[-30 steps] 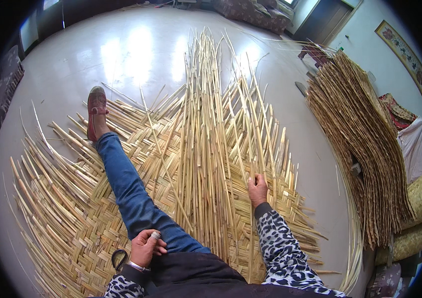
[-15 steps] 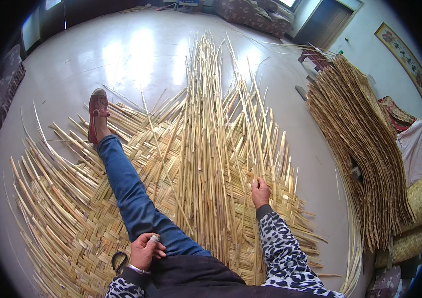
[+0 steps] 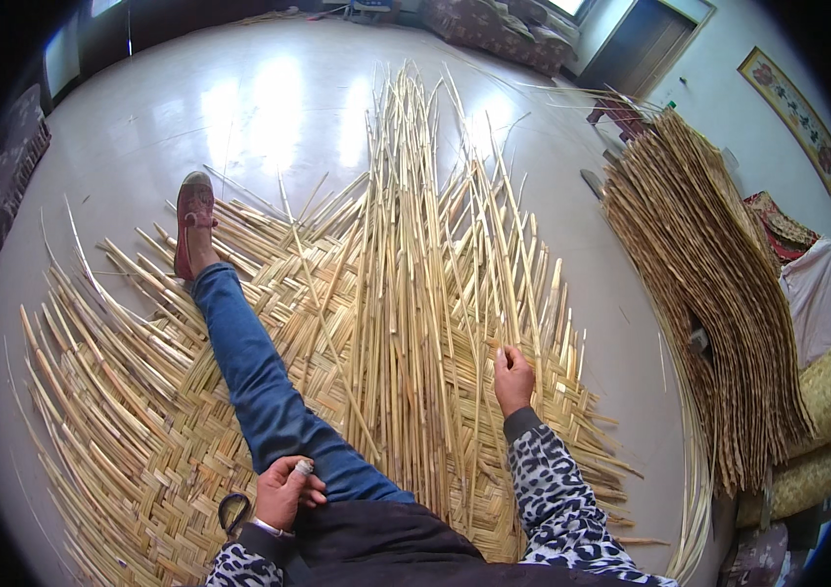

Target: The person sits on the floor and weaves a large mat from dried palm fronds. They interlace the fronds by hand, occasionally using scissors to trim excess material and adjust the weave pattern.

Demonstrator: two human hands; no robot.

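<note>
I sit on a large woven reed mat spread on the floor, my leg in blue jeans stretched across it, a red shoe on the foot. A sheaf of long loose reed strips fans away from me over the mat. My right hand pinches one thin reed strip in that sheaf. My left hand rests on my thigh, fingers curled around a small pale object that I cannot make out.
A tall stack of finished woven mats lies to the right. Cushions and fabric sit beyond it by the wall. Glossy floor stretches ahead, with furniture at the far end.
My right hand has slid slightly forward and right along the reeds and closed on one strip. My left hand stays on the thigh.
</note>
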